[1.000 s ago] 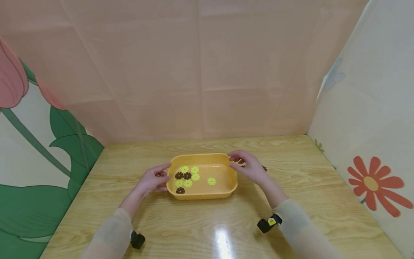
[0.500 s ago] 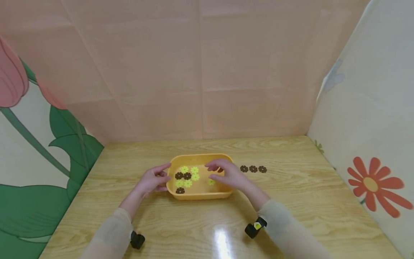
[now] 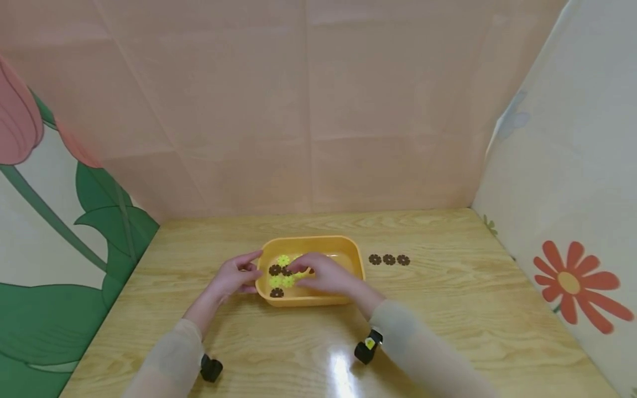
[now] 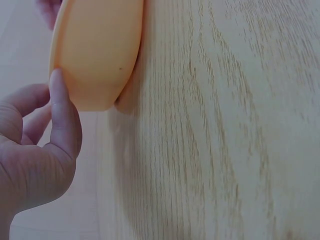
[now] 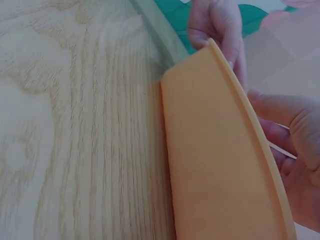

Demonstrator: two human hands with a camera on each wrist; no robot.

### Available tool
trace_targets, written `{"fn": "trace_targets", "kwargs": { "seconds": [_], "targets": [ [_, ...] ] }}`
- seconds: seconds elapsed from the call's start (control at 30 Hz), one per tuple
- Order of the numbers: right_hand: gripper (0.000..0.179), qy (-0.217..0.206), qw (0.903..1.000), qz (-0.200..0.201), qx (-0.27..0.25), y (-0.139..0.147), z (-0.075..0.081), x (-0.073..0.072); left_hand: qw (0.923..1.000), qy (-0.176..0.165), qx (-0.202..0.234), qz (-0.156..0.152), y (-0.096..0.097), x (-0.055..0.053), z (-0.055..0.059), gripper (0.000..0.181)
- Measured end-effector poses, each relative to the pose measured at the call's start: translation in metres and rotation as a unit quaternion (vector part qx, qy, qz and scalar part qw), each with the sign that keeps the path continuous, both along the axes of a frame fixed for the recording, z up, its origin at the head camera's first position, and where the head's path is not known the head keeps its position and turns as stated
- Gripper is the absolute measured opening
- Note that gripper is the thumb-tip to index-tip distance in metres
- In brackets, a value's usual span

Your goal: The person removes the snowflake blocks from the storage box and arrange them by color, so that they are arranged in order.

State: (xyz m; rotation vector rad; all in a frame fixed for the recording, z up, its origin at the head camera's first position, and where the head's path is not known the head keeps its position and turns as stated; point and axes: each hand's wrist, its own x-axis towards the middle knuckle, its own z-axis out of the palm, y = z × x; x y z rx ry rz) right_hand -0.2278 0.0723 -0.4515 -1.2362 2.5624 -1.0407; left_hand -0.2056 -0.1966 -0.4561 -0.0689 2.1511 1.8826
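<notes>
A yellow-orange plastic basin stands on the table with yellow flower-shaped pieces and a few brown ones in its left half. My left hand holds the basin's left end, thumb and index finger at the rim; the left wrist view shows the fingertips against its wall. Over the inside of the basin, my right hand has its fingers bent around a dark brown flower-shaped piece, mostly hidden beneath them. That hand also covers some yellow pieces.
Several steps from the basin's right end are not seen; close by, a row of three brown flower-shaped pieces lies on the wood-grain table. A pink backdrop rises behind the table, with flower-printed panels at the sides.
My right hand has moved left from beside the basin's right rim to over its left-middle, carrying the brown piece. The row of three is now uncovered. My left hand has stayed put.
</notes>
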Motion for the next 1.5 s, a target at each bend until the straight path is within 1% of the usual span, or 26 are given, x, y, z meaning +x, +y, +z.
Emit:
{"fn": "trace_targets", "kwargs": {
  "seconds": [0.07,0.17,0.37,0.53,0.67,0.87,1.03,1.17,1.37,1.5],
  "targets": [
    [0.035,-0.015,0.9998,0.009,0.003,-0.006,0.0,0.0,1.0,0.002,-0.001,-0.002,0.0,0.0,-0.001,0.061],
    [0.034,-0.015,0.9996,0.018,0.014,-0.014,0.0,-0.001,1.0,0.005,0.0,-0.004,0.002,0.0,-0.002,0.061],
    [0.032,0.012,0.9976,0.029,0.062,-0.027,-0.006,-0.006,0.9999,0.006,0.005,-0.007,0.004,-0.002,-0.003,0.062],
    [0.03,0.041,0.9948,0.055,0.076,-0.036,-0.01,-0.008,0.9999,0.002,0.002,-0.011,0.004,-0.002,-0.001,0.061],
    [0.028,0.054,0.993,0.063,0.084,-0.04,-0.012,-0.01,0.9998,0.004,-0.001,-0.017,0.004,-0.001,0.0,0.061],
    [0.029,0.051,0.9931,0.055,0.09,-0.042,-0.021,-0.015,0.9998,0.005,0.0,-0.018,0.004,-0.002,-0.001,0.061],
    [0.03,0.074,0.9907,0.062,0.096,-0.043,-0.028,-0.017,0.9998,0.009,0.003,-0.016,0.003,-0.003,-0.002,0.061],
    [0.029,0.088,0.9871,0.066,0.116,-0.045,-0.03,-0.017,0.9998,0.012,0.001,-0.016,0.001,-0.003,-0.003,0.061],
    [0.026,0.113,0.9796,0.054,0.157,-0.047,-0.032,-0.013,0.9997,0.014,-0.001,-0.022,0.002,-0.002,-0.002,0.061],
    [0.025,0.109,0.9792,0.043,0.165,-0.049,-0.03,-0.012,0.9997,0.014,-0.001,-0.021,0.001,-0.002,-0.001,0.061]
  ]
}}
